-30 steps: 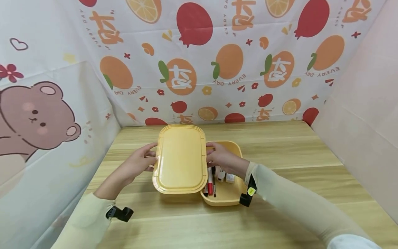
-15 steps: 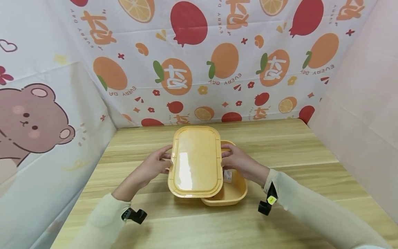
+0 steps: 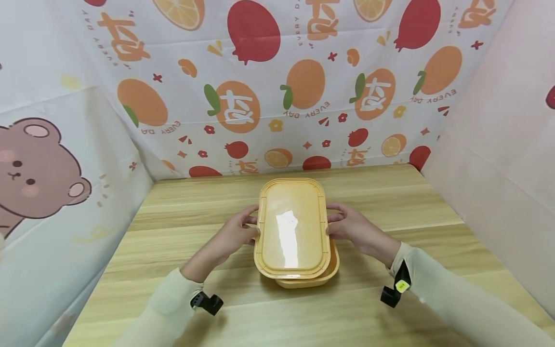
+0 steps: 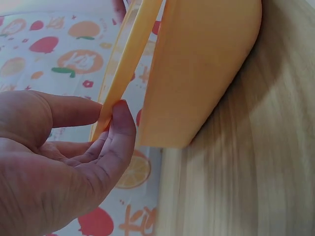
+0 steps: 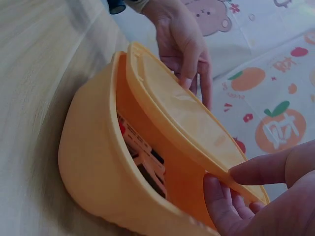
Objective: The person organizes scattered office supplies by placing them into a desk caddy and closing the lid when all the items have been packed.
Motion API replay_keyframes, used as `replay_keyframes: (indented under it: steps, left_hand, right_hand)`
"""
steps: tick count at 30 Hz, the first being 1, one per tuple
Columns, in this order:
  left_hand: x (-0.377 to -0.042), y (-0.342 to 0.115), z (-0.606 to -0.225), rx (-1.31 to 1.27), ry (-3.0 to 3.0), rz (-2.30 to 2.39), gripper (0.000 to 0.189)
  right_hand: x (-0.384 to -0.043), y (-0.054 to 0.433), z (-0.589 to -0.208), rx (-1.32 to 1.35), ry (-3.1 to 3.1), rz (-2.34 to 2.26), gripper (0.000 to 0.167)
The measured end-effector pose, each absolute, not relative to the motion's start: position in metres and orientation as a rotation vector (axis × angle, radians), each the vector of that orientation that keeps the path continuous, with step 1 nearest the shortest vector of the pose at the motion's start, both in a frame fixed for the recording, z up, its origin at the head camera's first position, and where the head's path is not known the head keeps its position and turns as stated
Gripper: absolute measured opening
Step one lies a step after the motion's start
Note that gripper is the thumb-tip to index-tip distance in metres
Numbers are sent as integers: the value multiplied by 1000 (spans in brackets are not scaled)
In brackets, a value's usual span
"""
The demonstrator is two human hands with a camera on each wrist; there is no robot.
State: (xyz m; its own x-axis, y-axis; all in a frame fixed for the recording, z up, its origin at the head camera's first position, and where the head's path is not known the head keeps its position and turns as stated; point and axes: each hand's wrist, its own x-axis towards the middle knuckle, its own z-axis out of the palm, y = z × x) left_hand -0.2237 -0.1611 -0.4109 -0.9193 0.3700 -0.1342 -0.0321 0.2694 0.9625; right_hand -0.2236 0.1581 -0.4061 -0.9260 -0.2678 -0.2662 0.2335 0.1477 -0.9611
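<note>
Both hands hold a yellow plastic lid (image 3: 277,212) by its two long edges, just above a matching yellow box (image 3: 305,283). My left hand (image 3: 236,234) pinches the lid's left edge; in the left wrist view its thumb and fingers grip the rim, with a gap between lid and box wall (image 4: 197,64). Pinching the right edge is my right hand (image 3: 352,226). The right wrist view shows the lid (image 5: 182,113) tilted over the box (image 5: 98,152), open along the near side. Inside lie pens (image 5: 140,140) and other small items, partly hidden by the lid and wall.
The box stands on a wood-grain table (image 3: 182,202). A fruit-print cloth (image 3: 269,96) hangs behind it, with a bear-print cloth (image 3: 39,168) on the left and a pale cloth (image 3: 490,159) on the right.
Both hands have carried the lid rightward, from left of the box to above it. The box's contents, visible earlier in the head view, are now covered there.
</note>
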Motion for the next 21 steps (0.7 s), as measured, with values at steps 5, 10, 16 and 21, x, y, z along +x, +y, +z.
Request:
replay_keyframes:
  steps: [5,10,16,21]
  left_hand:
    - [-226,-155,-418,305,2200,1696,71]
    - [-227,-152,-419,307,2197,1694,71]
    - [-230,-149,-418,310,2217,1675,69]
    - [-231,-148,-415,283,2266,1630,68]
  right_hand:
    - [-224,166,-408,-16,1999,-1865,71]
    - [-223,170,-410,-23,1980,-1887,69]
    - [-224,174,-411,-37,1946,-1905,70]
    - [-226,179,-411,-38,1898,-1926,71]
